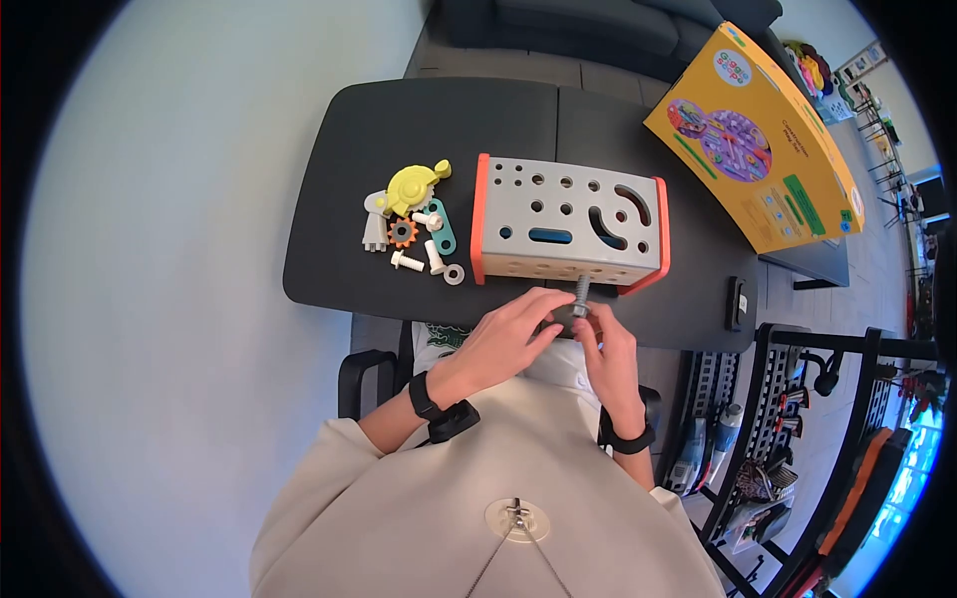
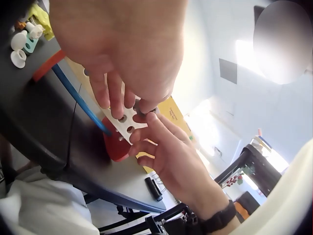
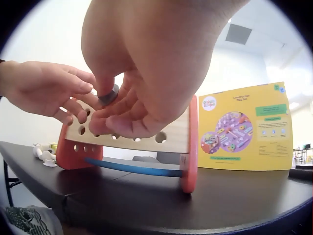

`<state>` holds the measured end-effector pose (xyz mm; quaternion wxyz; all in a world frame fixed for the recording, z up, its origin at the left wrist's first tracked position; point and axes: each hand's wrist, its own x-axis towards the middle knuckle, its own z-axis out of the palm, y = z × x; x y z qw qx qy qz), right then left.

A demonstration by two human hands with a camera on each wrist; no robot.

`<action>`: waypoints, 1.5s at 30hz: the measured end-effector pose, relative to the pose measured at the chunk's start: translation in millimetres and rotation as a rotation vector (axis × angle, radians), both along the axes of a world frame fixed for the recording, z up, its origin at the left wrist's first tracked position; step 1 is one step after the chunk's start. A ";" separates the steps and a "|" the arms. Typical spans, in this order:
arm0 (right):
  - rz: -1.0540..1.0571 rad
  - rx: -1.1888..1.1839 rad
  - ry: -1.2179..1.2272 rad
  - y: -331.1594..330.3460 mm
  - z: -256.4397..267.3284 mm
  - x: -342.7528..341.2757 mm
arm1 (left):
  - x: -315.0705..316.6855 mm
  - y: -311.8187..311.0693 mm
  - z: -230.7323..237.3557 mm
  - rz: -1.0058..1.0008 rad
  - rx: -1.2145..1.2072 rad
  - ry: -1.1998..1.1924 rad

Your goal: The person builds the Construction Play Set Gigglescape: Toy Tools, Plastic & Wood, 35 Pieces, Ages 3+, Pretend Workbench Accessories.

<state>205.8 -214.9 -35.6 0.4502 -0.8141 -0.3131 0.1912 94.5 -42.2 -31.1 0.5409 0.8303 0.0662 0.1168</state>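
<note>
Right grip [image 1: 612,364] pinches bolt [image 1: 581,288], left grip [image 1: 504,337] unclenched beside it, holed box [image 1: 558,221] just ahead of both on table [image 1: 419,115], small parts [image 1: 429,221] ahead-left, carton [image 1: 773,140] ahead-right.

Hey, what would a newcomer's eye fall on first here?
Probably the big yellow box, standing toward the table's far right in the head view. Next might come the gray-topped toy bench with red ends, mid-table, with a gray bolt at its near side. Colorful toy pieces lie to its left.

Grey bolt [image 1: 582,291], grey-and-red toy bench [image 1: 580,224], yellow box [image 1: 758,149]
</note>
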 end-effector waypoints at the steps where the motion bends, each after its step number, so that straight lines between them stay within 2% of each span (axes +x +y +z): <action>1: -0.027 -0.007 -0.017 -2.7 -2.6 4.1 | 0.9 -1.7 0.9 -0.002 0.001 0.002; 7: -0.050 -0.016 -0.042 -8.0 -8.1 16.7 | -4.4 -6.4 0.7 0.008 -0.002 0.098; 15: -0.045 -0.040 0.005 -2.9 -8.2 17.1 | -34.8 9.1 -16.5 0.138 -0.036 0.166; 24: -0.094 -0.043 0.040 2.4 -9.9 20.5 | -45.9 25.7 -18.5 0.291 -0.071 0.160; 33: -0.175 -0.079 0.044 14.1 -4.4 29.8 | -40.3 37.1 -40.4 0.426 -0.085 0.119; 39: -0.272 -0.063 -0.118 15.6 -9.4 25.1 | -38.7 38.6 -56.0 0.459 -0.130 0.110; 41: -0.259 -0.033 -0.414 11.0 -13.9 23.1 | -36.6 39.3 -50.8 0.457 -0.139 0.140; 42: -0.259 -0.035 -0.414 10.1 -17.0 24.5 | -35.5 39.5 -48.5 0.456 -0.148 0.169; 44: -0.274 0.060 -0.717 8.7 -21.1 26.3 | -34.0 40.3 -47.1 0.459 -0.081 0.183; 45: -0.274 0.059 -0.717 8.8 -19.6 27.8 | -33.3 40.8 -47.0 0.462 -0.013 0.197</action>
